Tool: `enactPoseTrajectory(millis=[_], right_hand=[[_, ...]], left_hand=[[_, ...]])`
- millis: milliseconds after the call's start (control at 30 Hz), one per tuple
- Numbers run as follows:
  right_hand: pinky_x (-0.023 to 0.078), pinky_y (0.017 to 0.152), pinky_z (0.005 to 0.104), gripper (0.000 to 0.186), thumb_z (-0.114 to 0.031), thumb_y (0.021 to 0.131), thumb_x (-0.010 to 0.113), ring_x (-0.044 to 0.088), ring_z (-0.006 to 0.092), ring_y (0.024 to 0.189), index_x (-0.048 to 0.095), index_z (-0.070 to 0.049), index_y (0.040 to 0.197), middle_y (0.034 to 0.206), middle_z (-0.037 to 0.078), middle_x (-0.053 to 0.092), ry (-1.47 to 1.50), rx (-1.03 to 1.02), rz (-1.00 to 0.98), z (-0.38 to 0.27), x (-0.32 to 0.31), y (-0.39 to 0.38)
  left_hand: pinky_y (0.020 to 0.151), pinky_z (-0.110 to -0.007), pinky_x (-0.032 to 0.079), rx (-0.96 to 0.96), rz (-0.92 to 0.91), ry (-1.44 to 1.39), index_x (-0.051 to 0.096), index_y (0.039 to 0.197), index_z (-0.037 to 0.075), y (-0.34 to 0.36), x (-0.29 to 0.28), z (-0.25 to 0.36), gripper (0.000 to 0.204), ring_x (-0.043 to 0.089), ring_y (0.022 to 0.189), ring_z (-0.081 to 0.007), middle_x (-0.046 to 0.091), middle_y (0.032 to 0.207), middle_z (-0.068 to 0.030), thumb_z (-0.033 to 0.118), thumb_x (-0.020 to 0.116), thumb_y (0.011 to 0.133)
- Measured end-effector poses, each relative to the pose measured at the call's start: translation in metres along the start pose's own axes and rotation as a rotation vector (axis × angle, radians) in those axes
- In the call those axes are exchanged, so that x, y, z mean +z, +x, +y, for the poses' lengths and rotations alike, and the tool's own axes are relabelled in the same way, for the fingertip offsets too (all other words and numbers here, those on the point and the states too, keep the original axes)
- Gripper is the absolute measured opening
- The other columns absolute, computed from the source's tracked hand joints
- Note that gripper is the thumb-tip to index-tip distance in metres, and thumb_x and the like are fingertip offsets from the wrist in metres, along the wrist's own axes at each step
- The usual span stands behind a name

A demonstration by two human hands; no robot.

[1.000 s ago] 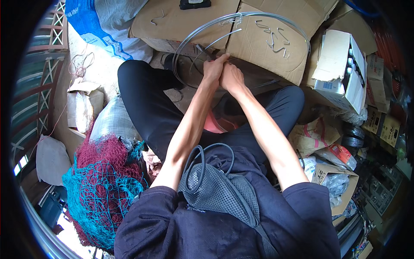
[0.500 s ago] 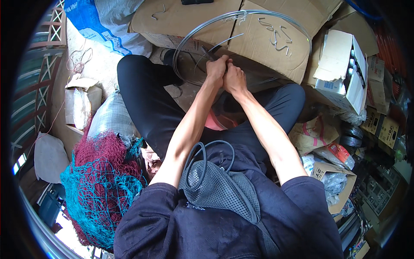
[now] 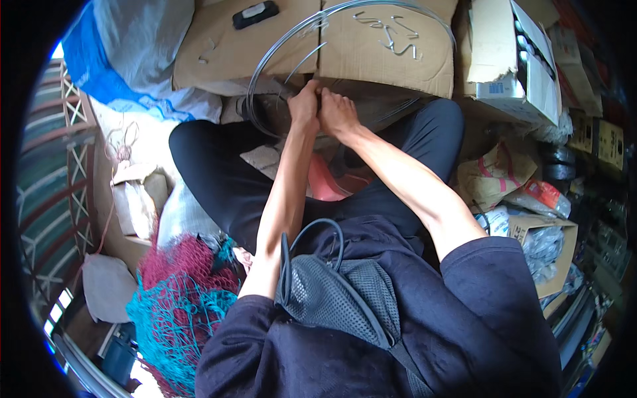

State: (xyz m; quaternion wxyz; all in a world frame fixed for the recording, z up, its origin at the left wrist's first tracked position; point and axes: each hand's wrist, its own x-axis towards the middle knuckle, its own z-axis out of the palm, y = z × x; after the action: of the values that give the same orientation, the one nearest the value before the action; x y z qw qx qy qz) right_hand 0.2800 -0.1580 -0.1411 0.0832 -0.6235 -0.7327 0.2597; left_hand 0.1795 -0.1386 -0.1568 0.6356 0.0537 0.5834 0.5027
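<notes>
My left hand (image 3: pixel 304 107) is closed around a dark hand tool (image 3: pixel 284 89) that looks like pliers. Most of the tool is hidden by the fingers. Pressed up beside it, my right hand (image 3: pixel 337 114) is a closed fist, and what it grips is out of sight. A large coil of silvery wire (image 3: pixel 257 74) arches around and beyond both hands, its upper part over a cardboard sheet (image 3: pixel 371 63). One free wire end (image 3: pixel 310 54) curves up from near the tool. Several bent wire hooks (image 3: pixel 398 48) lie on the cardboard, with another hook (image 3: pixel 209 52) farther left.
A dark oblong object (image 3: pixel 255 14) lies at the far side of the cardboard. An open white carton (image 3: pixel 494 40) stands at the right. Maroon and teal netting (image 3: pixel 182 305) is heaped at my left. Between my legs is something red (image 3: pixel 325 179). A box of plastic bags (image 3: pixel 564 262) sits right.
The view has shifted, so the cardboard and hooks sit higher in the picture. Both hands stay together and appear lower and slightly left; the tool's tip now points more to the left.
</notes>
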Motion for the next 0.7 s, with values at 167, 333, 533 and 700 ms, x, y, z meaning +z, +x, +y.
enactPoseTrajectory(millis=[167, 333, 533, 700], right_hand=[[0.054, 0.095, 0.0557, 0.035, -0.017, 0.087, 0.059, 0.070, 0.0479, 0.104, 0.062, 0.003, 0.116, 0.109, 0.031, 0.072, 0.229, -0.011, 0.075, -0.024, -0.026, -0.022], [0.055, 0.092, 0.0533, 0.042, -0.019, 0.079, 0.072, 0.069, 0.0477, 0.104, 0.067, 0.004, 0.114, 0.105, 0.030, 0.072, 0.245, 0.003, -0.172, -0.036, -0.087, -0.056], [0.055, 0.088, 0.0514, 0.034, -0.016, 0.080, 0.069, 0.070, 0.0478, 0.097, 0.068, 0.001, 0.109, 0.096, 0.028, 0.073, 0.247, -0.024, -0.171, -0.034, -0.111, -0.078], [0.055, 0.088, 0.0497, 0.036, -0.020, 0.082, 0.072, 0.071, 0.0459, 0.096, 0.068, 0.001, 0.111, 0.096, 0.027, 0.074, 0.320, 0.029, -0.129, -0.025, -0.127, -0.083]], left_hand=[[0.070, -0.029, 0.044, 0.087, -0.098, 0.045, 0.070, 0.090, 0.007, -0.052, -0.006, 0.028, 0.021, 0.054, 0.076, -0.0104, 0.063, 0.084, 0.0010, 0.027, 0.076, 0.093], [0.078, -0.025, 0.052, 0.275, -0.176, 0.671, 0.075, 0.101, -0.002, -0.133, -0.045, 0.064, 0.034, 0.066, 0.084, -0.0118, 0.074, 0.099, -0.0082, 0.031, 0.068, 0.102], [0.099, -0.030, 0.051, 0.803, -0.200, 0.835, 0.069, 0.118, -0.005, -0.162, -0.035, 0.165, 0.025, 0.068, 0.106, -0.0158, 0.074, 0.114, -0.0100, 0.016, 0.063, 0.106], [0.103, -0.035, 0.051, 0.748, -0.291, 0.608, 0.063, 0.127, -0.004, -0.133, -0.021, 0.166, 0.039, 0.068, 0.111, -0.0208, 0.071, 0.118, -0.0152, 0.030, 0.051, 0.112]])
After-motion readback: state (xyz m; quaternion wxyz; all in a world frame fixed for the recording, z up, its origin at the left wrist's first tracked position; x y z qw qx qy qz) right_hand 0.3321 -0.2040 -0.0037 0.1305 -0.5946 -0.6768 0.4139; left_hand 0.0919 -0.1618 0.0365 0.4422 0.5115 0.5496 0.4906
